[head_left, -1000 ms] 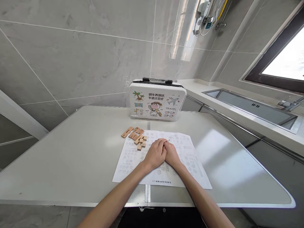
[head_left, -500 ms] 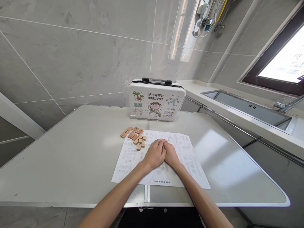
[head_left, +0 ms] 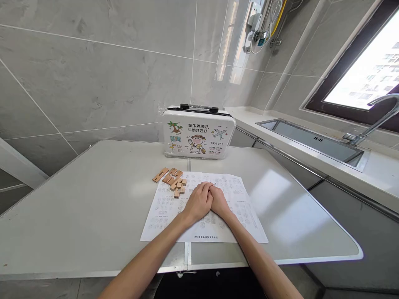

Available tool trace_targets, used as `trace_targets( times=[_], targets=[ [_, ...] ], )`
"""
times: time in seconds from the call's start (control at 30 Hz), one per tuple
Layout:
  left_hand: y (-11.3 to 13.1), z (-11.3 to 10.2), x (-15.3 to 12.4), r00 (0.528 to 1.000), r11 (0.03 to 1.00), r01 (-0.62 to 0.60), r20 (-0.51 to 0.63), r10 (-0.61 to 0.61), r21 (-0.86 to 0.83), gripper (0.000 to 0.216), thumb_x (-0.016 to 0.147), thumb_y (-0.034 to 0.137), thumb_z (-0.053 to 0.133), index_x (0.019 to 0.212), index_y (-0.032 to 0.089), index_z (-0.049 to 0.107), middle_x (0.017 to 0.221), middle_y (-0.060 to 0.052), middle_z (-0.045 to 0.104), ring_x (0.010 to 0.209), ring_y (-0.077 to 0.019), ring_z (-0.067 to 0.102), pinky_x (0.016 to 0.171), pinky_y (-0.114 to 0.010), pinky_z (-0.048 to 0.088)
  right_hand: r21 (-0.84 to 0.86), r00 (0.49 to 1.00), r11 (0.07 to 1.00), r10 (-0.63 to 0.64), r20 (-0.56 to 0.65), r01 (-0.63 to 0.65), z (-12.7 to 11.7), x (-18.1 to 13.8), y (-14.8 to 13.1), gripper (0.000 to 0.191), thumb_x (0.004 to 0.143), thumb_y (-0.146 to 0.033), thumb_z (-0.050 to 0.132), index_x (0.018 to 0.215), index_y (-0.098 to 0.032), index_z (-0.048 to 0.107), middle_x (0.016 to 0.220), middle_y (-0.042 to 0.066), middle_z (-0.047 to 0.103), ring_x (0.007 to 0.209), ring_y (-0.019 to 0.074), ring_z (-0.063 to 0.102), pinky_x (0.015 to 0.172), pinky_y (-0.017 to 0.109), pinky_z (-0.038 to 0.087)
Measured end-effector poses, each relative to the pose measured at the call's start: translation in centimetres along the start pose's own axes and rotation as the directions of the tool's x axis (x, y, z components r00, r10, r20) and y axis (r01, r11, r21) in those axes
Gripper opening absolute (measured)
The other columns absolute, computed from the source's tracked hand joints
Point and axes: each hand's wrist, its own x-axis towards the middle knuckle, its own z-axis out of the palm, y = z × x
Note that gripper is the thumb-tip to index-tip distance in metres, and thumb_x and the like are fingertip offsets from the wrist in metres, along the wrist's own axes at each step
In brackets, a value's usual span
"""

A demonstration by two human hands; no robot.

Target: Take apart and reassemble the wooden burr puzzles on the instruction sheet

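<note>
My left hand (head_left: 198, 200) and my right hand (head_left: 219, 199) are clasped together over a printed paper sheet (head_left: 205, 236). The left fingers are closed and folded over against the right hand, which is also closed. Part of the right fingers is covered by the left hand. No object shows in either hand. To the left of my hands, several small wooden blocks (head_left: 179, 187) lie in a cluster at the sheet's upper left. Flat notched wooden pieces (head_left: 172, 176) lie just behind them, some off the paper on the tabletop.
A white cartoon-printed case (head_left: 198, 137) with a black handle stands upright at the back of the pale folding table (head_left: 93, 199). A seam runs down the table's middle. To the right are a counter with a sink (head_left: 311, 139), a faucet (head_left: 370, 120) and a window.
The view has turned slightly to the right, so everything sits a little further left in it. My clasped hands, the blocks and the sheet keep their places.
</note>
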Motion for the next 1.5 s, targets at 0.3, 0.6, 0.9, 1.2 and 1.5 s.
trace_targets(
  times=[0.3,0.6,0.9,1.2,1.5],
  targets=[
    [-0.4,0.1,0.1,0.999,1.0,-0.015,-0.032,0.015,-0.011,0.04,0.096,0.011,0.042,0.131,0.02,0.057,0.131,-0.012,0.063,0.122,-0.0249,0.061,0.11,-0.049,0.05,-0.006,1.0,1.0,-0.001,-0.001,0.001,0.3,0.5,0.1,0.017,0.082,-0.007,0.053,0.07,-0.02,0.054,0.072,0.004,0.067,0.065,0.0176,0.056,0.059,0.026,0.035],
    [-0.5,-0.1,0.4,1.0,1.0,0.0,-0.029,0.0,0.005,0.036,0.098,0.014,0.041,0.13,0.018,0.059,0.129,-0.012,0.064,0.122,-0.0245,0.061,0.109,-0.049,0.051,0.05,1.0,0.999,-0.02,-0.011,0.021,0.6,1.2,0.3,0.019,0.081,-0.004,0.053,0.069,-0.019,0.055,0.071,0.003,0.068,0.063,0.0155,0.055,0.059,0.025,0.034],
    [-0.7,0.0,0.4,0.999,1.0,-0.004,-0.051,0.004,0.01,0.036,0.099,0.017,0.042,0.13,0.02,0.06,0.125,-0.012,0.066,0.118,-0.0247,0.063,0.106,-0.05,0.053,0.071,0.999,0.997,-0.02,-0.03,0.022,0.5,1.3,0.1,0.02,0.079,-0.004,0.053,0.066,-0.019,0.053,0.066,0.002,0.067,0.06,0.0152,0.054,0.057,0.024,0.033],
    [-0.4,-0.1,0.3,0.999,1.0,0.008,-0.036,-0.007,0.02,0.034,0.099,0.015,0.041,0.129,0.019,0.058,0.126,-0.011,0.065,0.119,-0.0246,0.062,0.107,-0.05,0.052,0.094,0.999,0.995,-0.034,-0.029,0.036,0.7,1.3,0.4,0.019,0.08,-0.007,0.051,0.066,-0.019,0.054,0.066,0.002,0.066,0.06,0.0156,0.054,0.057,0.024,0.035],
    [-0.8,0.1,0.3,0.999,1.0,0.003,-0.054,-0.002,0.013,0.033,0.1,0.017,0.041,0.128,0.02,0.058,0.125,-0.01,0.065,0.118,-0.0251,0.062,0.107,-0.05,0.052,0.084,0.998,0.995,-0.047,-0.03,0.049,1.0,1.5,0.7,0.021,0.08,-0.004,0.052,0.066,-0.019,0.053,0.069,0.003,0.067,0.061,0.0151,0.054,0.058,0.024,0.034]
  ],
)
